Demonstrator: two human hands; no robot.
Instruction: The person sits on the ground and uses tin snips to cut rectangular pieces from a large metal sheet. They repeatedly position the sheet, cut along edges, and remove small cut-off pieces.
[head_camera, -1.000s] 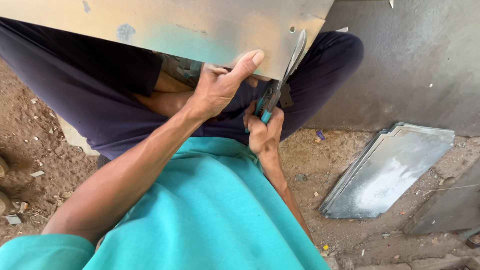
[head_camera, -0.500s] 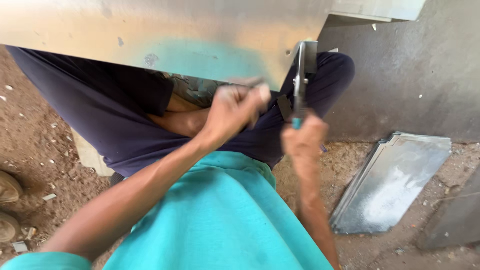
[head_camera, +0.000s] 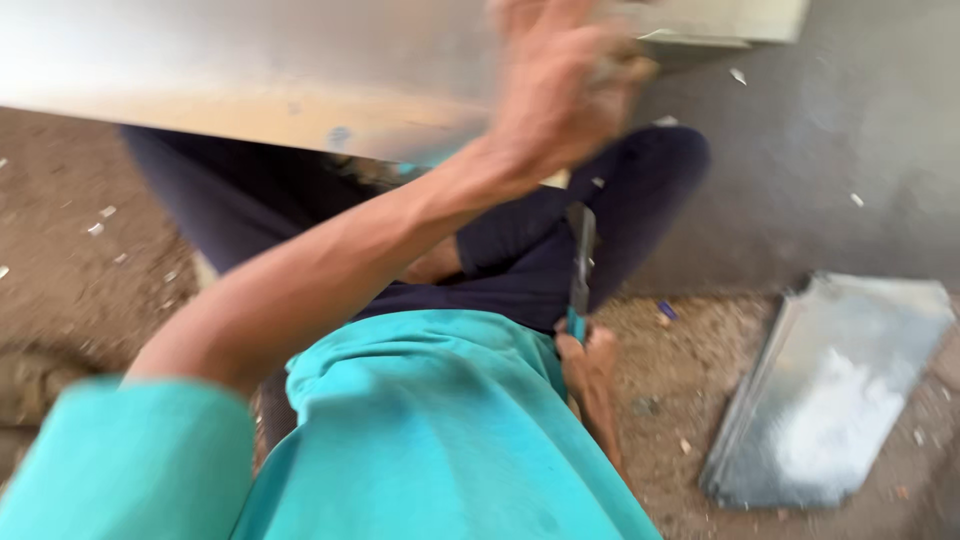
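- Left hand (head_camera: 560, 90) now up at the sheet (head_camera: 250, 80)'s top edge, off the lower rim gripped a second ago; blurred, fingers impossible to read.
- Right hand (head_camera: 590, 365) dropped low by the lap, closed round the snips (head_camera: 580, 265), blades up, clear of the metal.
- Cutting paused; looks like a regrip of the sheet.
- Bent panel (head_camera: 830, 390) lying on the ground, right.

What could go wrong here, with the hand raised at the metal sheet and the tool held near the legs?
1. The left hand lies on the metal sheet near its edge; a bare edge like that could cut it.
2. The right hand holds a cutting tool pointing up, close to the legs; a slip might hurt them.
3. The picture is blurred, so the hand's exact grip cannot be judged.
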